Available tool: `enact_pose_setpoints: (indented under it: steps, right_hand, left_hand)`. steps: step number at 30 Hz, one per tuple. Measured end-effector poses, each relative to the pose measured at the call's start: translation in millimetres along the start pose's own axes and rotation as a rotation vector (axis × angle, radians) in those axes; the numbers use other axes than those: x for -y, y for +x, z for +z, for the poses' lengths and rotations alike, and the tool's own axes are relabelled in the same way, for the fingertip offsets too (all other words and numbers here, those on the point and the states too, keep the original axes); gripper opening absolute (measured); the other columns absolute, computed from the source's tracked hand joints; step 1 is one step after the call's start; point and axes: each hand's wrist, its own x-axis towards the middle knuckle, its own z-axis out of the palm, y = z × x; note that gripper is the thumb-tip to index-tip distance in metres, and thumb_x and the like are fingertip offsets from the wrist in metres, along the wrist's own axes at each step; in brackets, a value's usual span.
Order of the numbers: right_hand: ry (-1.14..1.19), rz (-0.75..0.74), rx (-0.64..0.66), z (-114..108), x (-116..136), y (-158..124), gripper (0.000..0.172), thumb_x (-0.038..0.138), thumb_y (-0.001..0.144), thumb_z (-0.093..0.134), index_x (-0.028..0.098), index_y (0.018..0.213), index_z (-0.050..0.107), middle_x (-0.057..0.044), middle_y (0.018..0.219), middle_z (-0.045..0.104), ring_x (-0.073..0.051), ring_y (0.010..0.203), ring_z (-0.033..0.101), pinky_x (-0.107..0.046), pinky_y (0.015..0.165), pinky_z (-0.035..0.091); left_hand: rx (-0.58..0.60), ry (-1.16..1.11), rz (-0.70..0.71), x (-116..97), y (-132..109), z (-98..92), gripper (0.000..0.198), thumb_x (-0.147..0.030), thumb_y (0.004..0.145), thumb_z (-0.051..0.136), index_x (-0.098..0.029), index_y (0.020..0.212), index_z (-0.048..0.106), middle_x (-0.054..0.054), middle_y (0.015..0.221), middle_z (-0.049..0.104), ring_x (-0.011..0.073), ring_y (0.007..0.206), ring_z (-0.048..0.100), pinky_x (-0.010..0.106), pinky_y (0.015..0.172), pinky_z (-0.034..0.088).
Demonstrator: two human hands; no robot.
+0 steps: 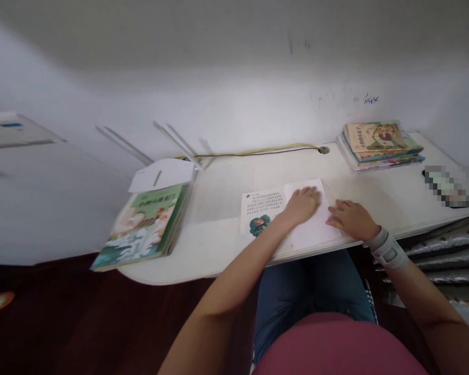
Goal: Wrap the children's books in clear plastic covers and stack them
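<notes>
An open book (262,211) lies on the white desk in front of me, its left page printed with text and a green picture, its right side a blank white sheet (316,229). My left hand (304,204) lies flat on the upper part of that sheet, fingers stretched out and somewhat blurred. Just beyond the sheet's right edge is my right hand (350,217), palm down with fingers apart, a grey-white band on its wrist. Whether its fingertips touch the paper edge I cannot tell.
A stack of books with a green cover (144,226) sits at the desk's left end, by a white router (164,174) with antennas. Another book pile (381,143) and a phone (447,187) are on the right. A yellow cable (258,151) runs along the wall.
</notes>
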Motion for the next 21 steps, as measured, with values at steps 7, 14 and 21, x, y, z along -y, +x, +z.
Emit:
enact_pose_setpoints:
  steps: [7, 14, 21]
  right_hand:
    - [-0.019, 0.018, 0.006, 2.9, 8.9, 1.8, 0.052, 0.054, 0.089, 0.042, 0.016, 0.119, 0.059, -0.02, 0.119, 0.06, -0.028, 0.106, 0.057, -0.037, 0.084, 0.045]
    - [0.013, 0.069, 0.037, 5.9, 14.0, -1.8, 0.056, 0.055, 0.089, 0.042, 0.015, 0.126, 0.055, -0.023, 0.13, 0.052, -0.033, 0.115, 0.051, -0.04, 0.086, 0.045]
    - [0.069, 0.073, -0.009, 15.0, 8.8, -6.8, 0.055, 0.054, 0.089, 0.043, 0.017, 0.129, 0.054, -0.021, 0.134, 0.05, -0.033, 0.119, 0.048, -0.042, 0.091, 0.043]
  left_hand:
    - [0.037, 0.066, -0.238, 19.9, 47.2, -6.2, 0.034, -0.028, 0.094, 0.035, -0.02, 0.111, 0.063, 0.012, 0.112, 0.062, 0.0254, 0.105, 0.055, 0.045, 0.091, 0.038]
    - [0.055, 0.047, -0.234, 29.3, 66.4, -5.5, 0.029, -0.025, 0.087, 0.044, -0.011, 0.09, 0.069, 0.017, 0.1, 0.064, 0.0282, 0.1, 0.057, 0.043, 0.088, 0.041]
    - [-0.009, -0.073, -0.143, 34.7, 73.4, 13.3, 0.033, -0.019, 0.086, 0.046, -0.014, 0.114, 0.063, 0.011, 0.109, 0.064, 0.0173, 0.1, 0.059, 0.027, 0.092, 0.044]
